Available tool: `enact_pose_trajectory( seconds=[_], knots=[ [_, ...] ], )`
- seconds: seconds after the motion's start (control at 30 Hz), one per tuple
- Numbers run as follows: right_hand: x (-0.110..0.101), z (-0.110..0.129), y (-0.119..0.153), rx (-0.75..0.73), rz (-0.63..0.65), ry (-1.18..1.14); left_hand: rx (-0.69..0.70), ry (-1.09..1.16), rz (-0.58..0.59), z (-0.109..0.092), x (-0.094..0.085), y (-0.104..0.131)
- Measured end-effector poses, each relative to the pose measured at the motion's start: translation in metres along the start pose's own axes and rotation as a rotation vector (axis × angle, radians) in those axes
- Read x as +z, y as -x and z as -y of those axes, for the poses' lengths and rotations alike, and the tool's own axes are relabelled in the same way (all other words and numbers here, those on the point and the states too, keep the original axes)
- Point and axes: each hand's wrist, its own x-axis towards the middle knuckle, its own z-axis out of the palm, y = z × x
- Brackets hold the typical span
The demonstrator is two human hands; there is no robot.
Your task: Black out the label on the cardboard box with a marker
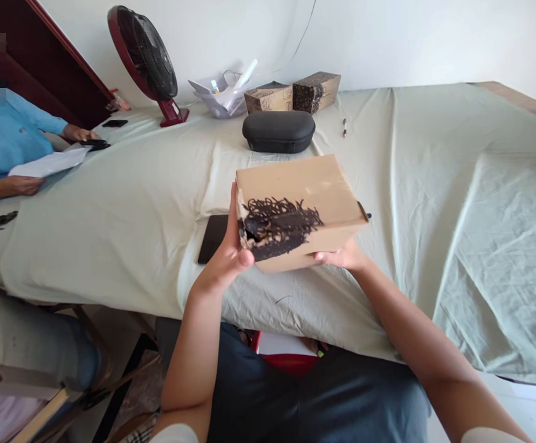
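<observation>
A tan cardboard box (pixel 309 184) is held up over the near part of the table, tilted toward me. Black scribbled strands or paint cover its left front corner, where the cardboard looks torn. My left hand (pixel 226 255) grips that left end, thumb at the lower front edge and fingers along the side. Under the right front edge, my right hand (pixel 341 255) supports the box, its thumb on the front face and the other fingers hidden. Partly behind my left hand lies a flat black tablet-like slab (pixel 212 239). A dark pen-like tip (pixel 369 215) shows beyond the box's right corner.
A black zip case (pixel 279 131) sits behind the box, before two black-marked cardboard boxes (pixel 316 92). Further left stand a plastic basket (pixel 221 101) and a fan (pixel 145 58). A pen (pixel 344 127) lies right. At left, a person in blue (pixel 12 138) holds paper.
</observation>
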Motion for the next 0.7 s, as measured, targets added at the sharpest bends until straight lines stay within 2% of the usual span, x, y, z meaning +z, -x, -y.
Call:
enact_pose_trajectory(
  seconds=[0.1,0.17,0.23,0.33,0.4,0.47,0.53,0.7],
  knots=[
    [-0.002,0.001,0.000,-0.046,0.075,-0.028,0.040,-0.042,-0.014,0.010,-0.003,-0.006],
    [-0.012,-0.001,-0.004,-0.049,0.125,-0.025,0.069,-0.053,-0.095,0.017,-0.007,-0.012],
    [-0.029,-0.006,-0.008,-0.003,0.114,0.095,0.075,-0.019,-0.150,0.023,-0.010,-0.017],
    [-0.054,-0.018,-0.013,0.189,0.079,0.614,0.040,0.018,-0.171,0.030,-0.014,-0.021],
    [-0.063,-0.026,-0.014,0.338,0.127,0.958,0.036,0.029,-0.179,0.033,-0.016,-0.022],
    [-0.063,-0.029,-0.015,0.408,0.182,1.126,0.046,0.036,-0.170,0.035,-0.016,-0.022],
    [-0.058,-0.027,-0.017,0.397,0.193,1.096,0.057,0.032,-0.155,0.036,-0.016,-0.023],
    [-0.045,-0.012,-0.022,0.388,0.089,0.878,0.096,-0.008,-0.134,0.039,-0.016,-0.024]
  ],
)
